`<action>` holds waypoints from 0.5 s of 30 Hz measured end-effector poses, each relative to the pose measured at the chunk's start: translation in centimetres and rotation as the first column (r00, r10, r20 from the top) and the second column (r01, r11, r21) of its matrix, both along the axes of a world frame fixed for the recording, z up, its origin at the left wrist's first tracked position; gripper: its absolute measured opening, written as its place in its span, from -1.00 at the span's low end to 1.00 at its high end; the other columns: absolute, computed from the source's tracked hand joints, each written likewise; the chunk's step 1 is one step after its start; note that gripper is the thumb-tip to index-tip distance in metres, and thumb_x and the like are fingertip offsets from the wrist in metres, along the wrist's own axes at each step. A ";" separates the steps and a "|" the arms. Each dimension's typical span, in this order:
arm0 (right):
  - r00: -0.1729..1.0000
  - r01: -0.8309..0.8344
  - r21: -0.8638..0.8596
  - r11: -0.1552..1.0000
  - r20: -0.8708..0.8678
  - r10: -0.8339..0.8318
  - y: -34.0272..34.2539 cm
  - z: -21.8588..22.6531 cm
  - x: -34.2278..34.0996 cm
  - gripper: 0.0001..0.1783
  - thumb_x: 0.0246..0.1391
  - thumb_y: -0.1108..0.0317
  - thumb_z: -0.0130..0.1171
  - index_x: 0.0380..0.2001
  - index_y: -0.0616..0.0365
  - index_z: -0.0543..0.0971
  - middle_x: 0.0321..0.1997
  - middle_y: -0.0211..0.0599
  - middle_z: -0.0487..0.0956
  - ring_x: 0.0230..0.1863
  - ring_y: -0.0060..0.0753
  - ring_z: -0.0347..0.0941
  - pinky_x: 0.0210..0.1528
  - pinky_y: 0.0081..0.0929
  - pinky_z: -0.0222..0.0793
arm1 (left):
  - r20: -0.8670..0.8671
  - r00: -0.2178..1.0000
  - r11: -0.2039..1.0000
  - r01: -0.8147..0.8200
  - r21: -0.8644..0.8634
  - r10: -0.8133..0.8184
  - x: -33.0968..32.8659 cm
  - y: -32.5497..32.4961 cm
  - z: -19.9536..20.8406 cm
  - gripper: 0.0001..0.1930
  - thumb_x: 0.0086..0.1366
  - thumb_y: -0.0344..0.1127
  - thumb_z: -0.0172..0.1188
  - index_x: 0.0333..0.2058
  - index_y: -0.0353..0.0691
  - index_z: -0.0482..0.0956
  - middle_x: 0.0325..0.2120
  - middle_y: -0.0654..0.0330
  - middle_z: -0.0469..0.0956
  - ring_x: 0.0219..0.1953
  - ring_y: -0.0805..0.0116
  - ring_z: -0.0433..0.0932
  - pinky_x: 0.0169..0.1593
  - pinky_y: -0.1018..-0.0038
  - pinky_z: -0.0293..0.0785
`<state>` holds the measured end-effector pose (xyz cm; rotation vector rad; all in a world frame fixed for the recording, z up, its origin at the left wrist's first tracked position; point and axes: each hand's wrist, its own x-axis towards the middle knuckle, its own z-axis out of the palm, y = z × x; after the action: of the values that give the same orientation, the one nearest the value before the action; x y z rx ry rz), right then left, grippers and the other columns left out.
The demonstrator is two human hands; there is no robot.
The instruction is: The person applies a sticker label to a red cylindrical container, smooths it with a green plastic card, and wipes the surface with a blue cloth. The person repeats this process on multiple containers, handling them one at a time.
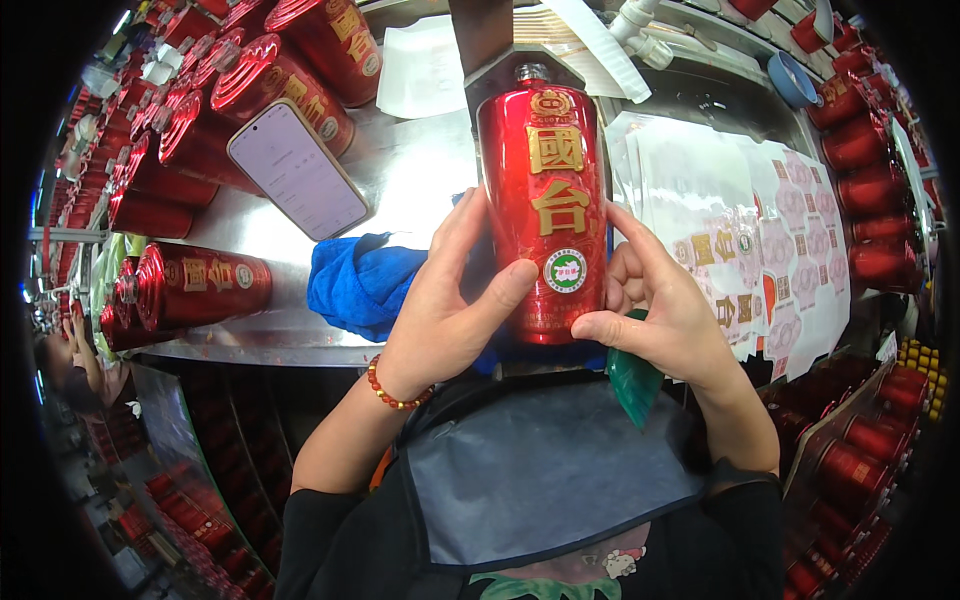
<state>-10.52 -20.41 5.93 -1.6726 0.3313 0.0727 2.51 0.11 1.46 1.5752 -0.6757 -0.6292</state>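
Note:
A glossy red bottle (520, 225) with raised gold characters and a dark cap lies in front of me, its neck pointing away. A round green-and-white sticker (568, 271) sits on its lower front. My left hand (465, 300) is closed on the bottle's left side, thumb on the front. My right hand (665, 315) holds the lower right side, its thumb at the base corner and index finger along the edge. A pointed green plastic piece (634, 385), like a scraper, hangs below the right hand, partly hidden by the curled fingers.
Left of the bottle are a crumpled blue cloth (365, 285) and a lit smartphone (300, 170) leaning on red bottles (195, 285). Sheets of gold characters and stickers (740, 235) cover the right side. A metal holder (490, 75) stands behind the bottle; more red bottles line the right (875, 205).

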 end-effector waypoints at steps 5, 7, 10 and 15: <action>1.000 0.005 -0.010 1.000 0.016 -0.005 0.1 -0.1 0.1 0.19 -0.07 0.20 0.64 0.49 0.31 0.12 -0.43 -0.50 0.39 -0.37 -0.63 0.33 -0.28 -0.62 0.29 | -0.080 0.997 0.999 0.020 -0.025 -0.022 0.0 0.1 0.4 -0.25 0.45 -0.21 0.25 0.45 -0.39 0.10 0.45 -0.13 0.15 0.52 0.07 0.06 0.51 0.22 -0.02; 1.000 -0.007 -0.015 1.000 0.010 0.008 0.1 0.0 0.2 0.20 -0.07 0.25 0.62 0.51 0.32 0.08 -0.40 -0.49 0.39 -0.36 -0.65 0.33 -0.27 -0.65 0.29 | -0.091 0.996 0.999 0.017 -0.032 -0.020 0.0 0.1 0.5 -0.26 0.46 -0.22 0.24 0.45 -0.38 0.11 0.45 -0.12 0.15 0.52 0.09 0.06 0.51 0.23 -0.02; 0.999 -0.034 -0.022 0.999 -0.007 0.034 0.0 0.2 0.1 0.23 -0.06 0.38 0.60 0.53 0.32 0.01 -0.34 -0.47 0.39 -0.32 -0.69 0.33 -0.26 -0.70 0.27 | -0.116 0.993 0.999 0.022 -0.033 -0.026 0.0 0.1 0.8 -0.26 0.46 -0.23 0.23 0.45 -0.38 0.11 0.45 -0.11 0.15 0.52 0.10 0.07 0.51 0.23 -0.02; 0.999 -0.038 -0.010 0.999 -0.007 0.038 -0.1 0.1 0.3 0.22 -0.06 0.39 0.60 0.53 0.31 0.02 -0.35 -0.48 0.39 -0.32 -0.70 0.33 -0.27 -0.70 0.28 | -0.118 0.993 0.999 0.015 -0.044 -0.020 -0.1 0.1 0.6 -0.27 0.46 -0.26 0.22 0.46 -0.39 0.09 0.44 -0.10 0.16 0.51 0.11 0.09 0.51 0.24 0.00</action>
<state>-10.25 -20.47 6.05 -1.6893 0.3051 0.1053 2.44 0.18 2.03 1.4819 -0.6110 -0.7106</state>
